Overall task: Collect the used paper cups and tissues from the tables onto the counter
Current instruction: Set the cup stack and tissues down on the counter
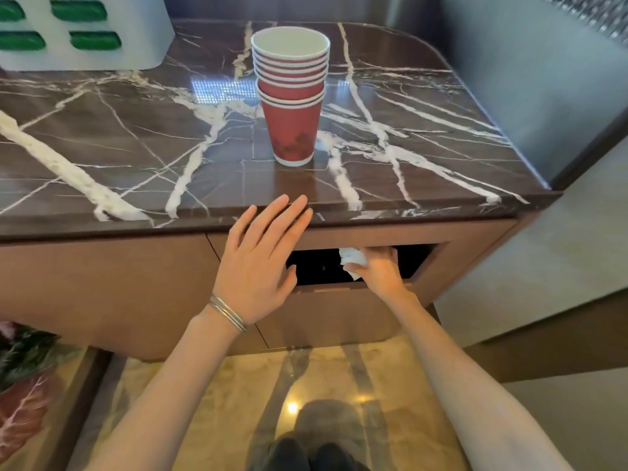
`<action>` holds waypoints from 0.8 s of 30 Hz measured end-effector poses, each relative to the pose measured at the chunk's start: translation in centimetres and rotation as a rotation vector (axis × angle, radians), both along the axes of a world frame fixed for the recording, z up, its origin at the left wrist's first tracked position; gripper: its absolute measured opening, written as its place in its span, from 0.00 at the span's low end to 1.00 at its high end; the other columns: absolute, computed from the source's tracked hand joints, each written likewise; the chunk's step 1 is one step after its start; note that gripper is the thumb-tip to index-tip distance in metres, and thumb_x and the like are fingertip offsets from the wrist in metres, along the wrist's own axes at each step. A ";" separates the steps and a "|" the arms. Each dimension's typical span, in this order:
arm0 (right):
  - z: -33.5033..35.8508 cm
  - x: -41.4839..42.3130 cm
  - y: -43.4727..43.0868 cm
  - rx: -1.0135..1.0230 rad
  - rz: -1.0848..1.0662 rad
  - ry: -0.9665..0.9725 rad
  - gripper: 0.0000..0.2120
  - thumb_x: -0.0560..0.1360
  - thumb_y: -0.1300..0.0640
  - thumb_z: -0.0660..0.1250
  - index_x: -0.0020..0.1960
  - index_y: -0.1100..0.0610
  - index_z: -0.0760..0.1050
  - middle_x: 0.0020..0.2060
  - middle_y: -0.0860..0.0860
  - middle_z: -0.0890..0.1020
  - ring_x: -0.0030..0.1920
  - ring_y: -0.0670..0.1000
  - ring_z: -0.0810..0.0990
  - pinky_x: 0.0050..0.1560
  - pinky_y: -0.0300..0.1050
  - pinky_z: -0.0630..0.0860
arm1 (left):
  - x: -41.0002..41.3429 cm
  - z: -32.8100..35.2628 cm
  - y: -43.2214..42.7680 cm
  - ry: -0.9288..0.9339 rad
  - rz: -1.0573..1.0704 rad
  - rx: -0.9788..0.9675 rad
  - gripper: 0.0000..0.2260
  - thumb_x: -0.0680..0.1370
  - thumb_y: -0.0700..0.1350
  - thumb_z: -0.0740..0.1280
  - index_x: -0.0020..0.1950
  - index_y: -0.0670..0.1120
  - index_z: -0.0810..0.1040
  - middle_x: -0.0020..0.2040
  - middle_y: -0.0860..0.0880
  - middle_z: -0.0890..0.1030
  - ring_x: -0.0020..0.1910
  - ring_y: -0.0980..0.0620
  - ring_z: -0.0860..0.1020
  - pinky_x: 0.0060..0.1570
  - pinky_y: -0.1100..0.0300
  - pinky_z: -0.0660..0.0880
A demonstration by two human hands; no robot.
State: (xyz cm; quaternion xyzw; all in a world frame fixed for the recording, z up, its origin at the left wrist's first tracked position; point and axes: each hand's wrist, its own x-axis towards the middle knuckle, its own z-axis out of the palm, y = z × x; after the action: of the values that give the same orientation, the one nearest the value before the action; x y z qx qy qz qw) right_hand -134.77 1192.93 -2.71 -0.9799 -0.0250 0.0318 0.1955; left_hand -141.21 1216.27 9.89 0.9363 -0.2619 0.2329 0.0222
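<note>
A stack of several red paper cups [292, 96] stands upright on the dark marble counter [136, 137], near its front middle. Below the counter's edge is a dark rectangular slot [319, 266] in the brown cabinet front. My right hand [380, 270] grips a crumpled white tissue [353, 261] at the mouth of that slot. My left hand [261, 260] is held flat with straight fingers in front of the cabinet, fingertips at the counter's front edge, covering the slot's left end. It holds nothing.
A white box with green oval openings [78, 32] sits at the counter's back left. A grey wall [530, 79] borders the counter on the right. Glossy yellow marble floor [238, 385] lies below, with a plant [23, 362] at lower left.
</note>
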 end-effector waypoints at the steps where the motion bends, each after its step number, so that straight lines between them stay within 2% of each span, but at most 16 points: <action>1: -0.3 0.2 0.0 -0.045 0.004 0.016 0.23 0.72 0.44 0.67 0.62 0.56 0.73 0.58 0.56 0.77 0.63 0.58 0.68 0.61 0.50 0.59 | 0.0 0.0 0.0 -0.002 0.000 0.004 0.33 0.69 0.46 0.65 0.73 0.45 0.61 0.75 0.48 0.59 0.74 0.48 0.56 0.71 0.46 0.52; 5: -1.1 0.4 -0.2 -0.178 0.048 0.065 0.26 0.73 0.43 0.65 0.68 0.50 0.67 0.65 0.50 0.72 0.66 0.58 0.61 0.62 0.52 0.58 | 0.0 -0.2 0.0 0.001 0.007 0.011 0.34 0.69 0.45 0.65 0.73 0.45 0.61 0.75 0.48 0.59 0.74 0.48 0.56 0.71 0.46 0.52; 8: -1.4 0.1 -0.3 -0.152 0.066 0.021 0.27 0.72 0.51 0.67 0.69 0.48 0.65 0.67 0.47 0.69 0.67 0.59 0.59 0.59 0.52 0.62 | 0.1 -0.1 0.0 -0.002 0.011 0.022 0.34 0.68 0.45 0.65 0.73 0.45 0.61 0.75 0.48 0.58 0.74 0.48 0.56 0.72 0.47 0.51; 10: -2.1 -0.4 -0.3 -0.125 0.058 0.005 0.23 0.72 0.59 0.67 0.65 0.51 0.69 0.64 0.50 0.72 0.63 0.59 0.63 0.56 0.52 0.65 | 0.1 -0.1 -0.1 -0.007 0.017 0.025 0.35 0.67 0.44 0.67 0.73 0.45 0.61 0.75 0.48 0.59 0.74 0.48 0.55 0.72 0.47 0.51; 13: -3.0 -1.2 -0.1 -0.051 0.024 -0.057 0.11 0.71 0.65 0.65 0.53 0.59 0.73 0.53 0.55 0.75 0.54 0.59 0.72 0.50 0.49 0.68 | -0.1 -0.1 -0.2 -0.002 0.026 0.026 0.36 0.67 0.43 0.68 0.73 0.45 0.61 0.75 0.48 0.59 0.74 0.48 0.56 0.72 0.47 0.50; 18: -3.4 -1.5 0.4 -0.030 -0.017 -0.062 0.11 0.72 0.68 0.62 0.54 0.63 0.69 0.50 0.60 0.74 0.49 0.61 0.75 0.43 0.45 0.62 | -0.2 0.0 -0.2 0.002 0.025 0.035 0.36 0.67 0.43 0.68 0.73 0.45 0.61 0.75 0.48 0.59 0.74 0.48 0.56 0.72 0.48 0.50; 19: -3.5 -1.2 0.4 -0.029 -0.021 -0.052 0.10 0.73 0.66 0.63 0.54 0.63 0.69 0.51 0.60 0.74 0.51 0.61 0.75 0.45 0.46 0.65 | -0.2 0.1 -0.2 0.004 0.025 0.040 0.36 0.67 0.43 0.68 0.74 0.45 0.60 0.75 0.48 0.59 0.74 0.48 0.56 0.72 0.48 0.50; 21: -3.5 -0.3 0.3 -0.058 -0.005 -0.039 0.10 0.74 0.59 0.65 0.54 0.62 0.73 0.59 0.57 0.73 0.60 0.59 0.71 0.57 0.49 0.66 | -0.2 0.1 -0.1 -0.001 0.026 0.053 0.37 0.66 0.43 0.69 0.74 0.45 0.60 0.75 0.48 0.58 0.74 0.48 0.55 0.72 0.48 0.50; 22: -3.1 0.1 0.2 -0.071 0.003 -0.015 0.11 0.76 0.56 0.65 0.55 0.60 0.74 0.64 0.54 0.71 0.63 0.57 0.69 0.61 0.50 0.63 | -0.1 0.1 0.0 -0.002 0.025 0.055 0.37 0.66 0.43 0.69 0.74 0.44 0.60 0.75 0.48 0.58 0.74 0.48 0.55 0.72 0.48 0.50; 24: -1.8 0.6 -0.1 -0.078 0.016 0.058 0.16 0.78 0.52 0.61 0.64 0.54 0.72 0.65 0.52 0.72 0.65 0.56 0.68 0.63 0.51 0.62 | -0.2 0.1 0.0 0.014 0.022 0.056 0.37 0.67 0.44 0.69 0.74 0.44 0.60 0.75 0.48 0.58 0.74 0.48 0.55 0.72 0.47 0.50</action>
State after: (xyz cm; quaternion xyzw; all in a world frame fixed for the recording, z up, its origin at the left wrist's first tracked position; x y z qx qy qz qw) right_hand -134.18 1192.83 -4.53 -0.9852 -0.0258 0.0627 0.1575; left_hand -141.38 1216.22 10.00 0.9411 -0.2577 0.2190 -0.0049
